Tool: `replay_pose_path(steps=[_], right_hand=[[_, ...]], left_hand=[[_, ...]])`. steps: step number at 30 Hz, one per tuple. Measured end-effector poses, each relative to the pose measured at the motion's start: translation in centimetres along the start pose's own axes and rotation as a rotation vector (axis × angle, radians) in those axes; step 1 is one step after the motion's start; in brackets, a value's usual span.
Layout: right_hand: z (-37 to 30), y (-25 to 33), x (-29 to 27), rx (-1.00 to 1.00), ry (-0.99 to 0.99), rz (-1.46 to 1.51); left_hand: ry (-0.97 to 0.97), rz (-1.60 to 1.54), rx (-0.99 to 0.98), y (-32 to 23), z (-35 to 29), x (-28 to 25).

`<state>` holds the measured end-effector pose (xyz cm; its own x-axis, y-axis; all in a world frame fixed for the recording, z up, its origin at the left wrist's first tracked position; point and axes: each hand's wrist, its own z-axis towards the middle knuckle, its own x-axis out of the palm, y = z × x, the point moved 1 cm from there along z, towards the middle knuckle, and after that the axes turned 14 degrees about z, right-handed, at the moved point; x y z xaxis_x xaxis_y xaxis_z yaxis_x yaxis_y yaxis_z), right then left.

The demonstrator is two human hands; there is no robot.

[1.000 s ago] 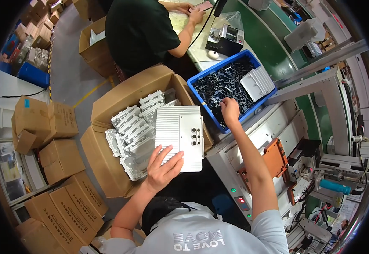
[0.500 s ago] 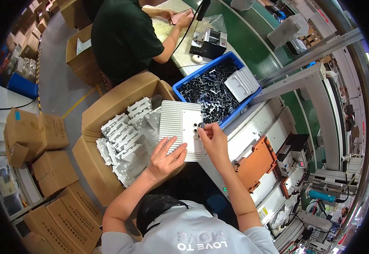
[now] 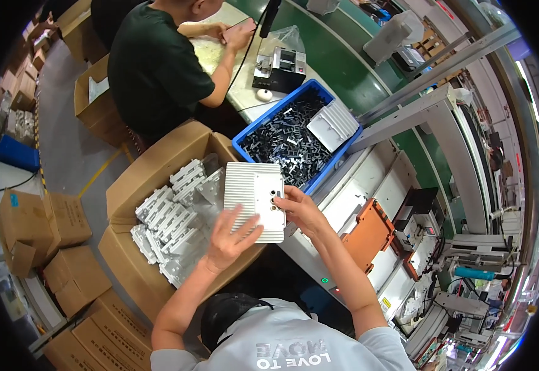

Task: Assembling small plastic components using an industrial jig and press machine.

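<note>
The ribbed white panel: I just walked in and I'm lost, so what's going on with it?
The person's left hand is spread at the ribbed white panel, and the right hand is at its holes. An open cardboard box of white parts and a blue bin of small black clips stand nearby.

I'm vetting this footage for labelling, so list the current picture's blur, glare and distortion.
Head view: left hand smeared, apparently by motion; ribbed metal plate fairly crisp. Head view: glare at the lower right rim. Head view: fisheye bends edges near the rim, black corners.
</note>
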<state>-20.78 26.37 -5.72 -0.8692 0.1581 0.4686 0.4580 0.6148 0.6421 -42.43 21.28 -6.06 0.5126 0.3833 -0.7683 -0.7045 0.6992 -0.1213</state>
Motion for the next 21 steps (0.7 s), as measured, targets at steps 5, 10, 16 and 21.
replay_pose_path(steps=[5, 10, 16, 21], right_hand=[[2.2, 1.9, 1.7, -0.15, 0.02, -0.08], [5.3, 1.7, 2.5, -0.276, 0.085, -0.241], [7.3, 2.3, 1.9, -0.178, 0.217, -0.439], [13.3, 5.0, -1.8, -0.326, 0.147, -0.977]], left_hand=[[-0.025, -0.077, -0.821, 3.3, -0.5, 3.7], [0.34, -0.559, -0.875, 6.7, -4.3, 6.9], [0.07, -1.994, -1.202, 7.2, -6.0, 7.1], [0.031, -1.596, -1.485, 5.8, -5.0, 9.8]])
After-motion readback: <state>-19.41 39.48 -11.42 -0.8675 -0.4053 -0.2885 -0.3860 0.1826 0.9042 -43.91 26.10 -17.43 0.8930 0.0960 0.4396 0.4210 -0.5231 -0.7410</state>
